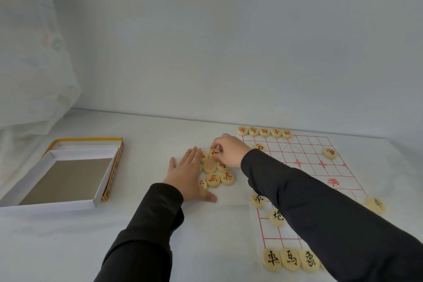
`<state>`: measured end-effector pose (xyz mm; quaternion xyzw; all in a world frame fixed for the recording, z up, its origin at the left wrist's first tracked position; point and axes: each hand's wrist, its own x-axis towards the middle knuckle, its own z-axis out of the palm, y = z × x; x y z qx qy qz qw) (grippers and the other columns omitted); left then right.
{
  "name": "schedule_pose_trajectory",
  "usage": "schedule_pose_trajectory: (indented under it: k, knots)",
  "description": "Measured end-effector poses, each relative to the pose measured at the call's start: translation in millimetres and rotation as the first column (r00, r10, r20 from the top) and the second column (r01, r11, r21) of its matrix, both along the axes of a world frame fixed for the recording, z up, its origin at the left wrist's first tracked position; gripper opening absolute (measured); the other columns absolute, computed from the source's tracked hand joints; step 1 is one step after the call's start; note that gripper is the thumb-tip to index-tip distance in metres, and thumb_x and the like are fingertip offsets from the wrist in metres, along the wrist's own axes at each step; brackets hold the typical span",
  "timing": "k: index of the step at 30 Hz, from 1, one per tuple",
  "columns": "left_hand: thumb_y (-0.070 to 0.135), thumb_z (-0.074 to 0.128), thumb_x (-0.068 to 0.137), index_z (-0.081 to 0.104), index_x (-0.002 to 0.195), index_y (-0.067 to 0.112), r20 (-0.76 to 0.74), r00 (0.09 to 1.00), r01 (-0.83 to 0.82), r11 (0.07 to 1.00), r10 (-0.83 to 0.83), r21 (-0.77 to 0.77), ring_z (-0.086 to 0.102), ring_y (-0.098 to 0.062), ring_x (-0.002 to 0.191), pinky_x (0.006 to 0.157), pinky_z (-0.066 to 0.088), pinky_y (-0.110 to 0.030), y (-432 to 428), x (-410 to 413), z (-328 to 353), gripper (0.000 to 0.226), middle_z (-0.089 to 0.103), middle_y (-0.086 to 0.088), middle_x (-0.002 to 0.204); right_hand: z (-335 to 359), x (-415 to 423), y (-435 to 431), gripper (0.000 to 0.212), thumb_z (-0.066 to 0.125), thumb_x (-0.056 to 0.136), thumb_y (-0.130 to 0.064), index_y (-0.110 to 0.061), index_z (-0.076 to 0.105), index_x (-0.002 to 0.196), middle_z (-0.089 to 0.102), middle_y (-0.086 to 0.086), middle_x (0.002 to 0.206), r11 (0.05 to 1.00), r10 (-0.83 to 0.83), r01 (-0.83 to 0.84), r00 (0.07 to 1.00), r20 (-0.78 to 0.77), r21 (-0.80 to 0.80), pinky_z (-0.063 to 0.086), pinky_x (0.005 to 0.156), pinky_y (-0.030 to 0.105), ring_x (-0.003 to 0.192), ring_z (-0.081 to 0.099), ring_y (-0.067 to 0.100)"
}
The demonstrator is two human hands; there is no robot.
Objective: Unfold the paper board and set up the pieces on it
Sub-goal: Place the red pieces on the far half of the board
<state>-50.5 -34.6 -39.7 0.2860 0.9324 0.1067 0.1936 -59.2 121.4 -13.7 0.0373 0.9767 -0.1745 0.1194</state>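
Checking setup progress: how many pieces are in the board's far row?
5 pieces, side by side along the far edge of the board, from its left corner toward the middle. None look hidden.

Likely a home room: white-clothed table (68,236), plain pale wall (229,30), sheer curtain (34,52) at left.

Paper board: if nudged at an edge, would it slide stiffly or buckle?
Probably floppy: the paper board lies flat with no visible thickness at its edges. Likely light, so a pushed edge might buckle. The far row and near row of pieces should pin it somewhat.
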Motion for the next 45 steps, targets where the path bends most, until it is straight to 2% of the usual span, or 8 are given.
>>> schedule_pose_trajectory:
  k: [5,8,14,20,28,32,37,45]
  knots:
    - [0.068,0.066,0.065,-0.014,0.148,0.011,-0.038,0.999,-0.026,1.0,0.026,0.007,-0.012,-0.016,0.144,0.116,-0.003,-0.048,6.5,-1.3,-5.6,0.128,-0.012,-0.002,0.157,-0.9,-1.4,1.6,0.014,0.063,0.084,-0.012,-0.016,0.058,0.097,0.059,-0.001,0.094,0.995,-0.07,0.062,0.993,-0.095,-0.078,0.045,0.067,0.025,0.078,0.056,0.013]
    - [0.07,0.064,0.065,-0.014,0.147,0.011,-0.055,0.998,-0.034,0.999,0.035,0.02,-0.012,-0.017,0.144,0.115,-0.002,-0.048,12.0,0.7,-7.5,0.128,-0.012,-0.001,0.157,0.0,3.7,4.1,0.01,0.064,0.083,-0.012,-0.015,0.059,0.091,0.061,0.0,0.092,0.984,-0.136,0.113,0.975,-0.174,-0.137,0.048,0.07,0.03,0.082,0.058,0.018]
    - [0.073,0.053,0.072,-0.017,0.146,0.009,-0.078,0.996,-0.051,0.998,0.054,0.034,-0.017,-0.022,0.143,0.116,-0.001,-0.047,24.8,7.8,-1.0,0.12,-0.018,-0.004,0.156,2.2,20.4,21.8,0.014,0.061,0.087,-0.013,-0.014,0.058,0.101,0.059,0.0,0.089,0.936,-0.29,0.209,0.914,-0.283,-0.283,0.049,0.074,0.029,0.081,0.057,0.016]
    - [0.067,0.039,0.084,-0.011,0.148,0.015,-0.138,0.984,-0.085,0.979,0.111,0.187,-0.016,-0.019,0.143,0.117,0.0,-0.045,47.9,11.8,12.2,0.096,-0.013,-0.001,0.157,7.9,38.4,50.6,0.023,0.054,0.09,-0.01,-0.015,0.058,0.112,0.057,-0.001,0.099,0.902,-0.394,0.264,0.826,-0.404,-0.341,0.043,0.072,0.023,0.083,0.054,0.014]
    - [0.049,0.04,0.094,0.0,0.149,0.021,-0.255,0.95,-0.083,0.931,0.182,0.354,-0.012,-0.02,0.144,0.117,0.001,-0.042,99.3,45.6,23.8,0.074,-0.007,-0.001,0.158,12.6,66.3,100.3,0.017,0.056,0.089,-0.017,-0.018,0.062,0.104,0.058,-0.004,0.088,0.872,-0.469,0.37,0.818,-0.332,-0.319,0.046,0.065,0.024,0.076,0.058,0.014]
    - [0.043,0.042,0.095,0.004,0.149,0.023,-0.248,0.948,-0.074,0.896,0.2,0.438,-0.012,-0.019,0.144,0.118,0.002,-0.041,127.2,59.3,24.8,0.069,-0.005,0.0,0.158,17.8,67.6,139.4,0.013,0.063,0.085,-0.018,-0.016,0.064,0.098,0.062,0.0,0.088,0.819,-0.56,0.445,0.757,-0.337,-0.362,0.046,0.066,0.026,0.079,0.059,0.017]
    - [0.041,0.042,0.095,0.004,0.149,0.027,-0.242,0.956,-0.045,0.894,0.168,0.445,-0.013,-0.017,0.144,0.119,0.002,-0.04,145.1,59.5,21.8,0.067,-0.006,0.003,0.158,25.9,53.9,202.9,0.013,0.064,0.085,-0.008,-0.016,0.062,0.095,0.066,0.007,0.095,0.699,-0.705,0.539,0.628,-0.33,-0.469,0.056,0.077,0.037,0.08,0.067,0.024]
    - [0.04,0.044,0.095,0.0,0.149,0.028,-0.227,0.962,-0.053,0.915,0.155,0.4,-0.014,-0.018,0.144,0.118,0.002,-0.04,151.8,57.6,14.2,0.07,-0.012,0.005,0.157,9.4,21.6,231.4,0.019,0.066,0.086,-0.013,0.0,0.066,0.1,0.072,0.014,0.089,0.619,-0.765,0.691,0.638,-0.089,-0.373,0.056,0.084,0.034,0.081,0.07,0.022]
